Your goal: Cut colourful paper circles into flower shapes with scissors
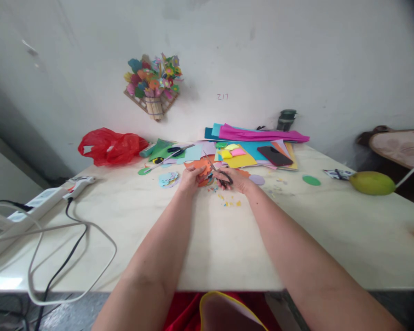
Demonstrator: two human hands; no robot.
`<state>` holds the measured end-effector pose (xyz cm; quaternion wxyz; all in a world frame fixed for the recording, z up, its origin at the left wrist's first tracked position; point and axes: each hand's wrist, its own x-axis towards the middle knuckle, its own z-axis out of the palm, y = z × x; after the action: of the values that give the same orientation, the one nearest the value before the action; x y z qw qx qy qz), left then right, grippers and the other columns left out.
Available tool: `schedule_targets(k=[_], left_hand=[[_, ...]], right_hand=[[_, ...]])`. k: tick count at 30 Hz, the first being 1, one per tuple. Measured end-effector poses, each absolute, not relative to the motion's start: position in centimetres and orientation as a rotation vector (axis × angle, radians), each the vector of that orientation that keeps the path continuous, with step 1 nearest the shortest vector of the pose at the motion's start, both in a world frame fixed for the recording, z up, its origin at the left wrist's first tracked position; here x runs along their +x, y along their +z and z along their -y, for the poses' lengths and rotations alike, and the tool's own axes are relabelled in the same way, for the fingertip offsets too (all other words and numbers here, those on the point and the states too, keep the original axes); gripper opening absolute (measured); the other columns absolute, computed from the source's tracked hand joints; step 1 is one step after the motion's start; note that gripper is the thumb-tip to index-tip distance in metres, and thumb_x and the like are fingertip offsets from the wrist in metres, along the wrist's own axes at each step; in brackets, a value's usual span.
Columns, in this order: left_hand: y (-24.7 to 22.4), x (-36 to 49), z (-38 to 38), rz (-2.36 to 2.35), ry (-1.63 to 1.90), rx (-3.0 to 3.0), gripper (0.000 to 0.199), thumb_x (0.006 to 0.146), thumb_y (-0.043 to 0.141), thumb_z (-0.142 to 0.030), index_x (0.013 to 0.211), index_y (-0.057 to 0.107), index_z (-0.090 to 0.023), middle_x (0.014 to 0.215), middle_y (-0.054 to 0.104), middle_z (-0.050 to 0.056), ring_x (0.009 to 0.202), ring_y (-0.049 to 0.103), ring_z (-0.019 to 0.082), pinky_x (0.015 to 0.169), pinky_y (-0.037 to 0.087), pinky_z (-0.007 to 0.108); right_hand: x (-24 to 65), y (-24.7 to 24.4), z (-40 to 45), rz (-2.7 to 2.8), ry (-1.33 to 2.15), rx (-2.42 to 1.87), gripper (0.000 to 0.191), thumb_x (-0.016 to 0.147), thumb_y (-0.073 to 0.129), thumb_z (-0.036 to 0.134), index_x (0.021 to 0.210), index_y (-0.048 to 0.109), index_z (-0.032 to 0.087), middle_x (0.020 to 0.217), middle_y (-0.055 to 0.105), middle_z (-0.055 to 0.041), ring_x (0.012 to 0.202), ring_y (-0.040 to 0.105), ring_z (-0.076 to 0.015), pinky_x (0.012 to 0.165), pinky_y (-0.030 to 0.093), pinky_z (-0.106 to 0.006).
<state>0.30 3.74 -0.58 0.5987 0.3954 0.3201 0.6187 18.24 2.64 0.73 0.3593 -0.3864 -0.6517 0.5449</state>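
Observation:
My left hand (190,178) pinches a piece of orange paper (203,165) with a scalloped edge, above the middle of the table. My right hand (235,179) is wrapped round the dark handles of a pair of scissors (225,176). The scissor blades point up and left, close beside the orange paper, and look parted. Small paper scraps (229,201) in yellow and blue lie on the table below my hands. A pile of light blue cut paper pieces (169,179) rests left of my left hand. A lilac paper circle (257,179) lies just right of my right hand.
Coloured sheets and a phone (275,156) lie behind my hands, with a second pair of scissors (179,150). A red plastic bag (112,146) is at back left. Power strips (43,202) and cables run along the left. A green paper oval (311,180) and yellow-green fruit (372,183) lie right.

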Motion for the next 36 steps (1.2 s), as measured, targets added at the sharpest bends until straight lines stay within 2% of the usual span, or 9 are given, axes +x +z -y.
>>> schedule_targets(k=[14,19,29,36], left_hand=[[-0.7,0.29,-3.77,-0.729,1.453,0.924,0.025,0.056,0.088,-0.019,0.071,0.068,-0.014,0.069,0.07,0.002,0.059,0.064,0.012,0.062,0.055,0.025],[-0.83,0.23,-3.87,-0.721,1.456,0.919,0.02,0.061,0.085,-0.017,0.073,0.069,-0.013,0.072,0.071,0.003,0.061,0.065,0.013,0.065,0.055,0.027],[-0.91,0.13,-4.03,-0.68,1.463,0.901,0.026,0.056,0.089,-0.018,0.074,0.07,-0.012,0.073,0.072,0.004,0.061,0.065,0.013,0.064,0.054,0.026],[-1.19,0.01,-4.25,-0.693,1.456,0.895,0.023,0.06,0.087,-0.016,0.074,0.069,-0.013,0.076,0.072,0.004,0.064,0.066,0.013,0.066,0.054,0.027]], right_hand=[[17.81,1.12,-2.36,1.65,1.398,-1.05,0.032,0.082,0.075,0.036,0.066,0.053,0.018,0.051,0.06,0.002,0.037,0.05,-0.0077,0.03,0.028,-0.018],[17.75,1.16,-2.38,1.605,1.431,-1.064,0.031,0.082,0.072,0.037,0.065,0.053,0.018,0.05,0.059,0.0024,0.036,0.05,-0.0079,0.029,0.025,-0.019],[17.8,0.95,-2.56,1.636,1.411,-1.054,0.034,0.079,0.074,0.04,0.068,0.052,0.018,0.05,0.057,0.004,0.036,0.049,-0.0068,0.029,0.024,-0.017],[17.93,1.0,-2.35,1.686,1.382,-1.022,0.036,0.079,0.076,0.042,0.067,0.05,0.018,0.051,0.057,0.0038,0.037,0.05,-0.0068,0.031,0.025,-0.017]])
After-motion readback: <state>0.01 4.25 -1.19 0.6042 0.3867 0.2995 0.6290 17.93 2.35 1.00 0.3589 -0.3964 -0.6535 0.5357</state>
